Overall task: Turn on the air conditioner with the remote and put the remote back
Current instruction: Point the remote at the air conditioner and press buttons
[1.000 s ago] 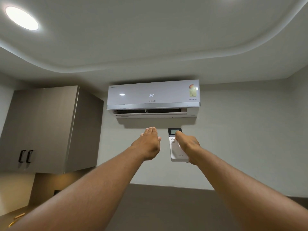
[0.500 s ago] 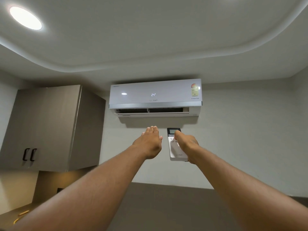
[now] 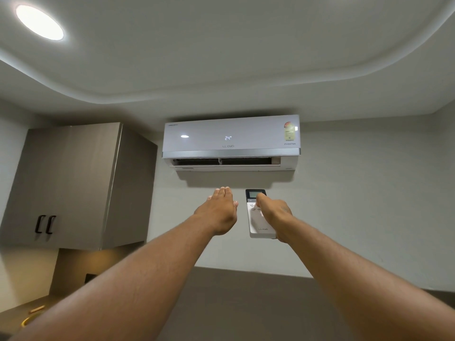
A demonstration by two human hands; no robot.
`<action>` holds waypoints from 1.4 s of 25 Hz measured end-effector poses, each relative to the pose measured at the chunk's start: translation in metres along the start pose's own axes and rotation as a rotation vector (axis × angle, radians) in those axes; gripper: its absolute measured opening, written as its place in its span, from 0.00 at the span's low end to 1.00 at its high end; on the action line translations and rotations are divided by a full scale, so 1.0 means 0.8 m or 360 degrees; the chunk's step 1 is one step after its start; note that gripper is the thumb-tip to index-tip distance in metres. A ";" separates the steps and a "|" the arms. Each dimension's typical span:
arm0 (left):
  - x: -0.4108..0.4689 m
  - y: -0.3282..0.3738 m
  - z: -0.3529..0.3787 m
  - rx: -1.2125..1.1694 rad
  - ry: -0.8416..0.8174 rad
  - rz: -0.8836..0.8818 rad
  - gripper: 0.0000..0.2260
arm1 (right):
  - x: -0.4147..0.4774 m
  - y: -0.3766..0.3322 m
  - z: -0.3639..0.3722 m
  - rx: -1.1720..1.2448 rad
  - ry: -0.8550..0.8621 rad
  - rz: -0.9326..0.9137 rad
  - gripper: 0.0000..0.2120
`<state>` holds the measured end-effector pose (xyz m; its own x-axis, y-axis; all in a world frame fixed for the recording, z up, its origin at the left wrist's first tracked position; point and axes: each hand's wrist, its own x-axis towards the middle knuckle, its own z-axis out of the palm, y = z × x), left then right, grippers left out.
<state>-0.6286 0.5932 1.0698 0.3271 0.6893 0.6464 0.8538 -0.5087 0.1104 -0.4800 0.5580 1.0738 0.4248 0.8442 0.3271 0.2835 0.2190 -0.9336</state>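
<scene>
A white wall-mounted air conditioner (image 3: 231, 141) hangs high on the wall ahead. Its display reads 24 and the louver under it stands open. My right hand (image 3: 273, 215) is raised below the unit and holds a white remote (image 3: 256, 227) upright, thumb on the buttons near its small dark screen. My left hand (image 3: 220, 210) is stretched out beside the remote, flat, fingers together and extended, holding nothing and not touching the remote.
A grey wall cabinet (image 3: 73, 185) with two black handles hangs at the left. A round ceiling light (image 3: 39, 22) glows at top left. A counter with a yellow object (image 3: 29, 321) shows at the bottom left corner.
The view has shifted slightly, so the cabinet and air conditioner sit a little further right. Both hands and the remote keep the same pose.
</scene>
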 end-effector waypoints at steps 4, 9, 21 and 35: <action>0.000 0.000 0.001 -0.0005 0.0004 0.0000 0.26 | 0.000 -0.003 -0.002 0.0002 -0.0005 -0.0031 0.09; -0.007 -0.002 0.005 -0.0003 -0.0002 -0.0011 0.26 | -0.003 0.000 -0.003 -0.0014 -0.0061 -0.0032 0.08; -0.013 -0.003 -0.003 -0.0005 0.0000 -0.0023 0.26 | -0.006 0.000 -0.005 0.0043 -0.0028 -0.0030 0.09; -0.007 0.010 0.017 -0.0074 -0.0003 0.0037 0.26 | -0.005 0.009 -0.014 0.0043 0.0044 -0.0010 0.09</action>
<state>-0.6185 0.5924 1.0570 0.3472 0.6780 0.6479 0.8263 -0.5479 0.1306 -0.4699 0.5506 1.0671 0.4466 0.8289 0.3367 0.2631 0.2380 -0.9350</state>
